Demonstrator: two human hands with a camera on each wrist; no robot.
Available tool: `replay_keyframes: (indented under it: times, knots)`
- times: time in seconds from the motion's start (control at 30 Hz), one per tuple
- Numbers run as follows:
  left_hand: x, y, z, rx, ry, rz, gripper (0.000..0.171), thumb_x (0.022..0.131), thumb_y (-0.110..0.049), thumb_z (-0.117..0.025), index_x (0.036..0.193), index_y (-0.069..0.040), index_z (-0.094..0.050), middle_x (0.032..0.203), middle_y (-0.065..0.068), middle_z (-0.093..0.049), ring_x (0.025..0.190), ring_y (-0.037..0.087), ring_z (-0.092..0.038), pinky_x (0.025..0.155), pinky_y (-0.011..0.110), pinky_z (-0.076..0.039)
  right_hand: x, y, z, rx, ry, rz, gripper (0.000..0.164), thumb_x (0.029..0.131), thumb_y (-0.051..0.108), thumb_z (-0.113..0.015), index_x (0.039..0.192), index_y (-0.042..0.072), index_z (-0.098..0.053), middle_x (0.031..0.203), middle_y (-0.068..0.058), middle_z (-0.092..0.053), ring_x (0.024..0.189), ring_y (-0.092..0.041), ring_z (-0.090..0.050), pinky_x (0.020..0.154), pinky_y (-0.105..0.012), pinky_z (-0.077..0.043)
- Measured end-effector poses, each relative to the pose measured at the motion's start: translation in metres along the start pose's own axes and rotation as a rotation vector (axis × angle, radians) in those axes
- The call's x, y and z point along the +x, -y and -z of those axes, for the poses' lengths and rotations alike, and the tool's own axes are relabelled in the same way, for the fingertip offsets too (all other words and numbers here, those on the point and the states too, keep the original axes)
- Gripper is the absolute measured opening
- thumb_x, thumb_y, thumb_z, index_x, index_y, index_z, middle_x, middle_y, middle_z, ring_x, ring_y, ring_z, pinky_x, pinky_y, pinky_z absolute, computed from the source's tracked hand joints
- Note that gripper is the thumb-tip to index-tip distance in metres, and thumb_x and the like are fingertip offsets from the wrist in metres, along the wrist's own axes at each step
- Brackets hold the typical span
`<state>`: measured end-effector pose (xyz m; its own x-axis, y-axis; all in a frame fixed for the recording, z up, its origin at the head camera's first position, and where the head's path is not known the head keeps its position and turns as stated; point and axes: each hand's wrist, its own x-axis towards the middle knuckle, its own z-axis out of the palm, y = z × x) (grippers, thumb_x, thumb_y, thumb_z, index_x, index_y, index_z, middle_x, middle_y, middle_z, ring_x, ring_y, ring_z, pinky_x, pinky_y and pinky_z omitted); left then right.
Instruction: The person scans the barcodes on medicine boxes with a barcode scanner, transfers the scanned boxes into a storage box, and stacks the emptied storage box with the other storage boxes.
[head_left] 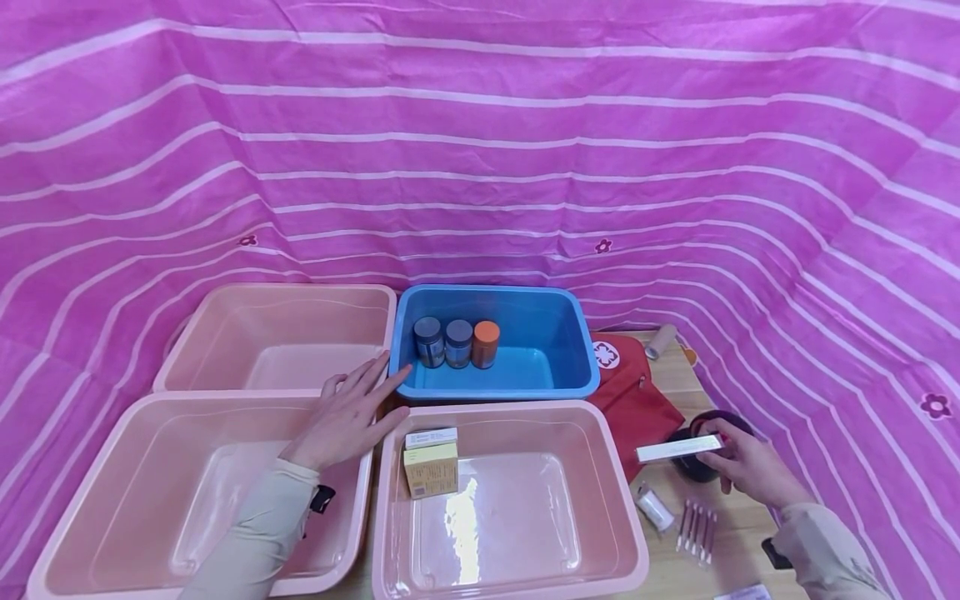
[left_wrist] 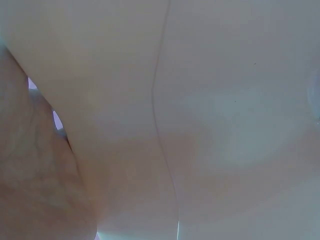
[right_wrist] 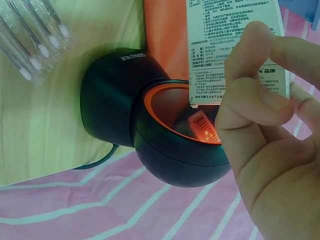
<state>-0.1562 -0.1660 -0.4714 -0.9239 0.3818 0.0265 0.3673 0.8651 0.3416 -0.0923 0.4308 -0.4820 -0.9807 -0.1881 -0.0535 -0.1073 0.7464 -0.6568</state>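
My right hand (head_left: 753, 467) pinches a slim white medicine box (head_left: 675, 449) between thumb and fingers. In the right wrist view, the printed side of this box (right_wrist: 212, 55) shows. Its lower edge overlaps the orange-lit round head of a black desktop barcode scanner (right_wrist: 185, 155); I cannot tell whether they touch. My left hand (head_left: 341, 417) lies with fingers extended over the rims where the tubs meet, its fingertips at the blue tub (head_left: 495, 394). The left wrist view holds mostly a blurred pale tub wall (left_wrist: 210, 100), with part of the palm (left_wrist: 35, 160) at its left.
Three capped bottles (head_left: 459, 343) stand in the blue tub. The front right pink tub (head_left: 510, 583) contains a yellow box (head_left: 431, 471) and a white box (head_left: 431, 437). A red pouch (head_left: 630, 400), a small white packet (head_left: 656, 508) and bagged cotton swabs (head_left: 697, 532) lie to the right.
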Motion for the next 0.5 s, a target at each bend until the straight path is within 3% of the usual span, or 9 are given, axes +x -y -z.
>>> replay_keyframes:
  times: [0.5]
  knots:
    - [-0.001, 0.000, 0.000, -0.005, 0.001, 0.000, 0.073, 0.099, -0.058, -0.054, 0.162, -0.028, -0.033, 0.172, 0.012, -0.019, 0.157, 0.038, -0.020, 0.117, 0.067, -0.020, 0.006, 0.022, 0.005, 0.016, -0.032, 0.136, 0.026, 0.091, -0.005, -0.070, 0.112, 0.006, -0.057, 0.068, 0.009, -0.065, 0.040, -0.009, -0.054, 0.038, -0.029, -0.043]
